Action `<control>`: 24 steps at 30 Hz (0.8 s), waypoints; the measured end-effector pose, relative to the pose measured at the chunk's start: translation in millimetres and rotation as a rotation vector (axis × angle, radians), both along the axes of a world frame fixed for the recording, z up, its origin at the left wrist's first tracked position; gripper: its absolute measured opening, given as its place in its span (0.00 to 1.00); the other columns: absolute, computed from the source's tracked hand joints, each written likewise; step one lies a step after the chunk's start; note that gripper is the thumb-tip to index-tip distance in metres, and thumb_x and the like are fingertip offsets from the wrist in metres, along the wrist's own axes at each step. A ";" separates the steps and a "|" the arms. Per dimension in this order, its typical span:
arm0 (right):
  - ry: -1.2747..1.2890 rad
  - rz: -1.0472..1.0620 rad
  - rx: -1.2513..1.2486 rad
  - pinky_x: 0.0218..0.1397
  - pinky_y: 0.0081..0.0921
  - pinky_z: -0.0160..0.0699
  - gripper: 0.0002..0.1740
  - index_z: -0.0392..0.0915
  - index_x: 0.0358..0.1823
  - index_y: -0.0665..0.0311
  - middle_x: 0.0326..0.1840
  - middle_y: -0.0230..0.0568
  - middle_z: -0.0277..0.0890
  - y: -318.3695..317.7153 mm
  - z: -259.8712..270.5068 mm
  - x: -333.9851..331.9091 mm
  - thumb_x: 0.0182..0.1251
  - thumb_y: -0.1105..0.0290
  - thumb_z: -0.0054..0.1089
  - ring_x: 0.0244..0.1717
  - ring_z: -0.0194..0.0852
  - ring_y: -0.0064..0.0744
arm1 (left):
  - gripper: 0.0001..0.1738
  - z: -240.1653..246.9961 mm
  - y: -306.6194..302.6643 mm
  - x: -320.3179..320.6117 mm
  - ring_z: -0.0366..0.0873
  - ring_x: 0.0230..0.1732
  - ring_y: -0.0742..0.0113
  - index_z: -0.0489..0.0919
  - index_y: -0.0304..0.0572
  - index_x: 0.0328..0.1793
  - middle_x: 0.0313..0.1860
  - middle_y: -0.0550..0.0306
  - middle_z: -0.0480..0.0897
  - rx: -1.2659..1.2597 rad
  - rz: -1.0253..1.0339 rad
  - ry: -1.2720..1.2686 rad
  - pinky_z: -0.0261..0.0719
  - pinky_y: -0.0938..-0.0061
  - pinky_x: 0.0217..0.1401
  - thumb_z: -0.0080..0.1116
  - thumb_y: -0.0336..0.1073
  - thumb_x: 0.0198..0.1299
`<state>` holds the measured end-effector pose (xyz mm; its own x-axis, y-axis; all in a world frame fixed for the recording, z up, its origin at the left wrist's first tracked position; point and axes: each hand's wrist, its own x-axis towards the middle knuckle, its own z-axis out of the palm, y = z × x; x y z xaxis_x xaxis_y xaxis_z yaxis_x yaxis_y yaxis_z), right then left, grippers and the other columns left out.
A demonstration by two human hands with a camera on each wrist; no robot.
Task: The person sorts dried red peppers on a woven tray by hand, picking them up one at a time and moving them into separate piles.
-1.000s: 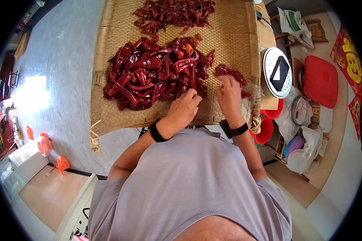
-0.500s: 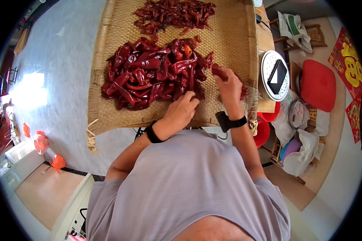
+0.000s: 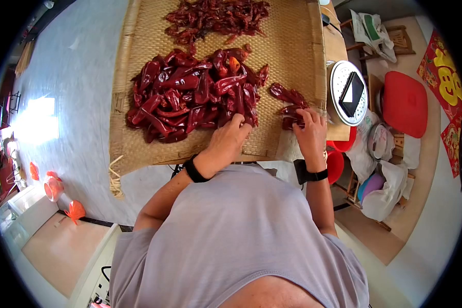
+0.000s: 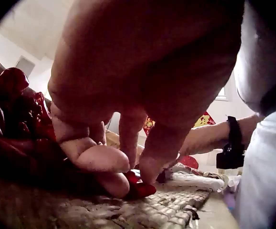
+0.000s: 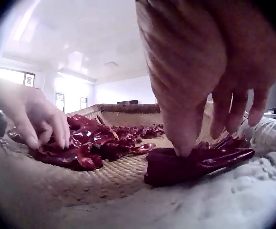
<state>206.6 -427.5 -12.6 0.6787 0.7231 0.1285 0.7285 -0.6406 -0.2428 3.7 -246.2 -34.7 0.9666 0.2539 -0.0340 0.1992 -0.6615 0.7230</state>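
A heap of glossy, wrinkled dark red chili peppers [image 3: 190, 97] lies on a woven bamboo tray [image 3: 287, 56]. My left hand [image 3: 226, 143] rests at the heap's near right edge, its fingertips bent down against the peppers. Off to the right, a few peppers [image 3: 287, 94] form a small separate group. My right hand [image 3: 311, 133] is over the near end of that group. There its thumb and fingers pinch a red chili pepper [image 5: 209, 164], thumb on the near side and fingers behind, low over the tray's corner.
Smaller, shrivelled peppers [image 3: 218, 20] are spread at the tray's far end. Right of the tray, a phone [image 3: 352, 95] lies on a round perforated metal lid [image 3: 339, 77]. Red buckets [image 3: 335, 167] stand below the table's edge. White material [image 5: 214, 205] covers the tray's front right corner.
My right hand first moved up and left with a pepper at the small group's far end, then came back down and right to the near end. The left hand has stayed at the heap.
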 end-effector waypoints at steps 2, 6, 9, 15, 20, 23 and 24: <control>0.015 0.000 -0.014 0.62 0.43 0.69 0.22 0.83 0.54 0.53 0.56 0.35 0.79 -4.0 -0.6 -6.2 0.55 0.69 0.71 0.59 0.71 0.46 | 0.20 -2.2 -1.0 1.7 0.80 0.52 0.44 0.75 0.42 0.57 0.60 0.46 0.70 0.035 0.003 0.016 0.81 0.55 0.49 0.64 0.27 0.59; 0.019 -0.014 -0.031 0.61 0.42 0.69 0.21 0.83 0.53 0.52 0.54 0.34 0.78 -14.0 -13.2 -12.9 0.55 0.69 0.72 0.58 0.72 0.45 | 0.19 -3.3 -2.1 2.2 0.80 0.52 0.44 0.76 0.42 0.56 0.59 0.46 0.70 0.040 0.008 -0.013 0.81 0.54 0.49 0.65 0.28 0.59; 0.036 0.012 -0.061 0.62 0.42 0.68 0.19 0.83 0.52 0.52 0.52 0.34 0.79 -16.4 -6.6 -16.1 0.56 0.68 0.71 0.57 0.72 0.45 | 0.19 -1.2 -2.5 0.9 0.80 0.52 0.44 0.76 0.42 0.56 0.60 0.46 0.70 0.032 0.012 -0.042 0.81 0.54 0.49 0.65 0.28 0.59; 0.157 -0.038 -0.019 0.54 0.42 0.74 0.17 0.81 0.50 0.57 0.45 0.41 0.83 -10.7 -4.4 -14.3 0.60 0.67 0.70 0.51 0.78 0.48 | 0.19 3.5 -2.6 -0.6 0.80 0.51 0.44 0.76 0.43 0.56 0.61 0.46 0.70 0.017 0.049 -0.076 0.82 0.54 0.49 0.65 0.28 0.58; 0.602 -0.139 0.165 0.40 0.44 0.80 0.23 0.73 0.59 0.61 0.36 0.51 0.85 12.3 -16.6 -35.9 0.66 0.65 0.67 0.38 0.85 0.51 | 0.17 9.3 -3.0 -2.0 0.82 0.46 0.46 0.77 0.46 0.55 0.59 0.49 0.70 -0.005 0.128 -0.053 0.83 0.56 0.45 0.64 0.29 0.59; 0.744 -0.150 0.164 0.41 0.46 0.79 0.19 0.74 0.55 0.63 0.35 0.52 0.84 21.2 -27.4 -52.4 0.67 0.65 0.66 0.38 0.85 0.53 | 0.17 8.2 -1.9 -5.2 0.82 0.44 0.46 0.77 0.47 0.55 0.56 0.51 0.70 -0.028 0.124 -0.022 0.83 0.56 0.44 0.64 0.29 0.60; 0.592 -0.098 0.057 0.39 0.48 0.78 0.15 0.74 0.49 0.64 0.35 0.53 0.84 24.6 -29.0 -54.6 0.68 0.64 0.64 0.37 0.83 0.56 | 0.17 8.2 -1.6 -5.8 0.82 0.44 0.46 0.77 0.46 0.55 0.56 0.51 0.70 -0.035 0.122 -0.017 0.83 0.56 0.44 0.63 0.29 0.60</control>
